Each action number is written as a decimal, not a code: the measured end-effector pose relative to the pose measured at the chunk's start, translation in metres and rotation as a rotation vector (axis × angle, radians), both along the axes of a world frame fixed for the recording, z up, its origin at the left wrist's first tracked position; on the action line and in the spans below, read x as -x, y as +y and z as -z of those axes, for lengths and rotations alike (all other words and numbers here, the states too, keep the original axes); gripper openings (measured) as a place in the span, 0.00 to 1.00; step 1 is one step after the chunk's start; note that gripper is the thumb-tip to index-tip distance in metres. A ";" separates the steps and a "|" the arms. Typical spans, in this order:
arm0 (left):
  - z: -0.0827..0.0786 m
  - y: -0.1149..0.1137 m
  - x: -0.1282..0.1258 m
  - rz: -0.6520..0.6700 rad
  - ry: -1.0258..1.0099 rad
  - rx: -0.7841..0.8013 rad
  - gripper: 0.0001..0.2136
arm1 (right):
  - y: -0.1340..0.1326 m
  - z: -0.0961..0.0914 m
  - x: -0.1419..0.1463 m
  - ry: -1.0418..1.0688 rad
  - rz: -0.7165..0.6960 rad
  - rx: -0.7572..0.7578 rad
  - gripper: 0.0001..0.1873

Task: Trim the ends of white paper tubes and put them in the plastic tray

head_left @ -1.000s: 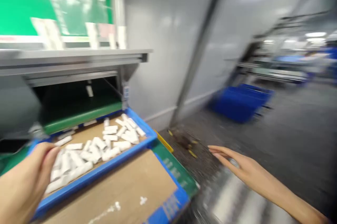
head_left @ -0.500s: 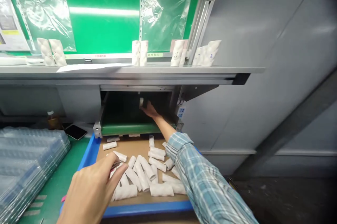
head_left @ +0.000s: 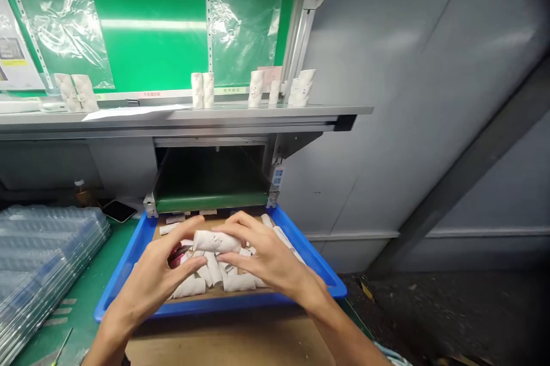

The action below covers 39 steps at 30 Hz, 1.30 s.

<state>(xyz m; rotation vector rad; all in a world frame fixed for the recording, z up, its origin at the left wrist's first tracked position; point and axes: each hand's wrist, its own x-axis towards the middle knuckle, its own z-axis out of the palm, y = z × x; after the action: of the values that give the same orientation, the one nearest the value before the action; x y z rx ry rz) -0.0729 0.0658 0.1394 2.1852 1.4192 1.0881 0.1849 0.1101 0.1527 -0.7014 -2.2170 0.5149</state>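
My right hand (head_left: 262, 248) is closed on a white, wavy-sided tube (head_left: 216, 241) with dark marks on its side. It holds the tube nearly level above the blue tray (head_left: 301, 228), pinched at its right end between thumb and fingers. My left hand (head_left: 165, 260) curls at the tube's left end, thumb and forefinger apart. A small red and dark tool (head_left: 176, 255) sits in that left palm, mostly hidden, so its exact kind is unclear. Beneath both hands, several similar white tubes (head_left: 239, 282) lie loose on the tray's brown bottom.
Behind the tray, a green conveyor belt (head_left: 210, 202) comes out of a dark opening. Stacked clear plastic trays (head_left: 47, 263), a phone (head_left: 119, 211) and a bottle (head_left: 83, 193) are at left. Overhead runs a metal shelf (head_left: 172, 119) bearing upright white tubes (head_left: 256, 89). A grey wall (head_left: 344, 154) stands at right.
My right hand has come back from over the conveyor to the tray, bringing a white tube. My left hand has turned toward that tube, its fingers wider apart. The view has shifted.
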 end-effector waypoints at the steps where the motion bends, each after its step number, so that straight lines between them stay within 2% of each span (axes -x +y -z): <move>1: 0.000 -0.002 -0.004 0.068 -0.028 0.016 0.19 | -0.013 0.002 -0.004 0.039 0.002 0.027 0.18; 3: 0.000 -0.005 -0.012 0.134 -0.069 0.033 0.13 | -0.027 0.006 -0.010 0.125 0.014 0.095 0.17; 5: 0.000 -0.008 -0.018 0.135 -0.093 0.042 0.11 | -0.030 0.009 -0.013 0.207 0.016 0.171 0.18; 11: 0.001 -0.014 -0.026 0.126 -0.165 0.036 0.15 | -0.029 0.014 -0.016 0.269 0.001 0.254 0.18; 17: 0.006 -0.012 -0.028 0.164 -0.194 0.057 0.14 | -0.025 0.019 -0.016 0.313 -0.018 0.367 0.22; 32: 0.005 -0.011 -0.030 0.112 -0.162 -0.002 0.13 | -0.028 0.021 -0.010 0.317 0.024 0.291 0.20; 39: 0.010 -0.009 -0.024 0.083 -0.183 -0.096 0.14 | -0.028 0.022 -0.007 0.425 -0.099 0.474 0.18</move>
<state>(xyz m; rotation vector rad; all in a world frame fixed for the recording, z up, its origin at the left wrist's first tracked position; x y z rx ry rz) -0.0485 0.0571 0.1294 2.1255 1.2101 1.3133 0.1924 0.0819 0.1310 -0.6444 -1.7460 1.1499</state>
